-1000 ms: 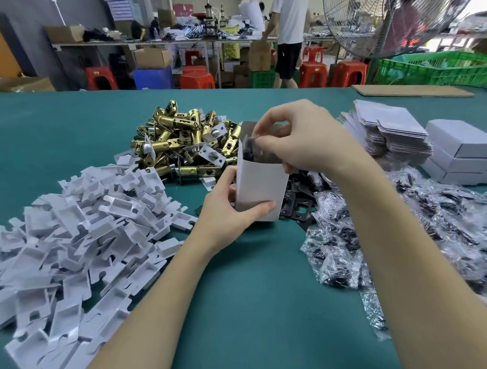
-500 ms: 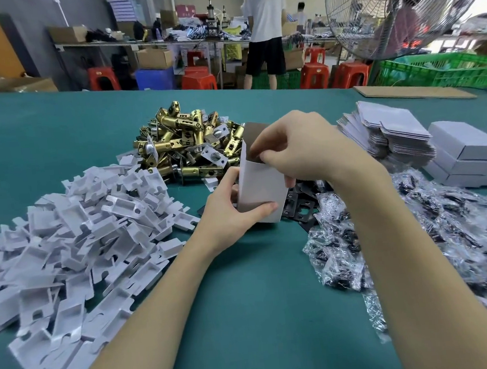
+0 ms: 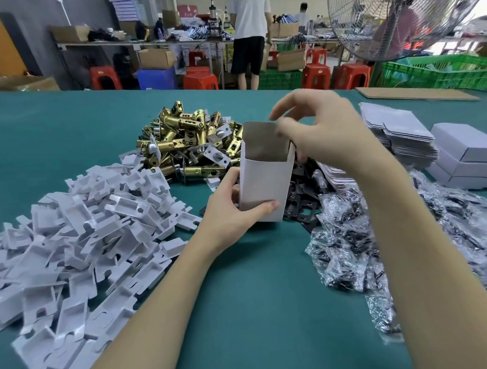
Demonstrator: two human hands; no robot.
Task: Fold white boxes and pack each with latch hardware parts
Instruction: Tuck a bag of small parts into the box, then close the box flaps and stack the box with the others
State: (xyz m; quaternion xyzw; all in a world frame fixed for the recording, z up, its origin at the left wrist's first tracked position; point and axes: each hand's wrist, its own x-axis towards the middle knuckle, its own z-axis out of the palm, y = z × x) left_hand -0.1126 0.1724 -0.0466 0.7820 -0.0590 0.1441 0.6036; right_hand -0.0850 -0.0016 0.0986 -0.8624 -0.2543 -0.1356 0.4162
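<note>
The work surface was a broad table [image 3: 57,135] covered in teal cloth. Beyond its far edge stood red stools [image 3: 199,78], cardboard cartons, green crates [image 3: 443,72] and a long cluttered bench; a person in a white shirt and dark shorts [image 3: 249,29] stood at that bench, back turned. A large wire-caged fan [image 3: 406,8] occupied the upper right.

On the cloth, a loose heap of white plastic inserts [image 3: 66,242] lay to the left. A pile of brass latch bolts [image 3: 189,145] sat at centre rear, with black strike plates [image 3: 302,206] beside it. Clear packets of dark small parts [image 3: 416,243] spread over the right side. A stack of flat white box blanks [image 3: 401,134] and several closed white boxes [image 3: 473,154] stood at the right rear.

The white box [image 3: 265,185] under assembly stood near the table's centre, just in front of the latch bolts, long axis upright, open mouth pointing up, rear flap raised. The left hand [image 3: 230,211] gripped its lower part, thumb across the front face. The right hand [image 3: 320,134] was at the top rear corner, fingers curled and pinching the flap edge; what lay inside the box could not be seen
</note>
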